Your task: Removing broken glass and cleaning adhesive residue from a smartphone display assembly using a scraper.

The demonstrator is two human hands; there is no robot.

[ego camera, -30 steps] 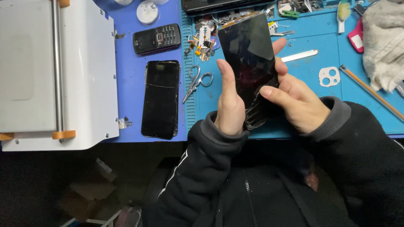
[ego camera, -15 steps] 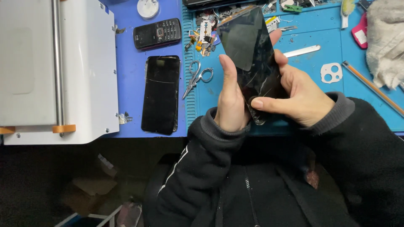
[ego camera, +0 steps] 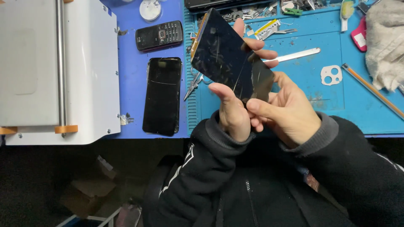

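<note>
Both my hands hold a black phone screen (ego camera: 229,56) with cracked glass, tilted up over the blue work mat (ego camera: 303,90). My left hand (ego camera: 231,113) grips its lower edge with the thumb on the glass. My right hand (ego camera: 290,111) holds the lower right corner, thumb in front and fingers reaching behind the panel. An orange strip shows along the screen's upper left edge.
A second dark phone (ego camera: 162,96) with a cracked face lies left of the mat, a black keypad phone (ego camera: 159,35) above it. A white machine (ego camera: 59,71) fills the left. Scissors (ego camera: 192,86), a metal spudger (ego camera: 292,55), a camera-hole bezel (ego camera: 331,75), a grey cloth (ego camera: 385,46) and small tools lie around.
The screen has swung so that its top leans further left and its face turns more toward me. Both hands shifted their grip at its lower end.
</note>
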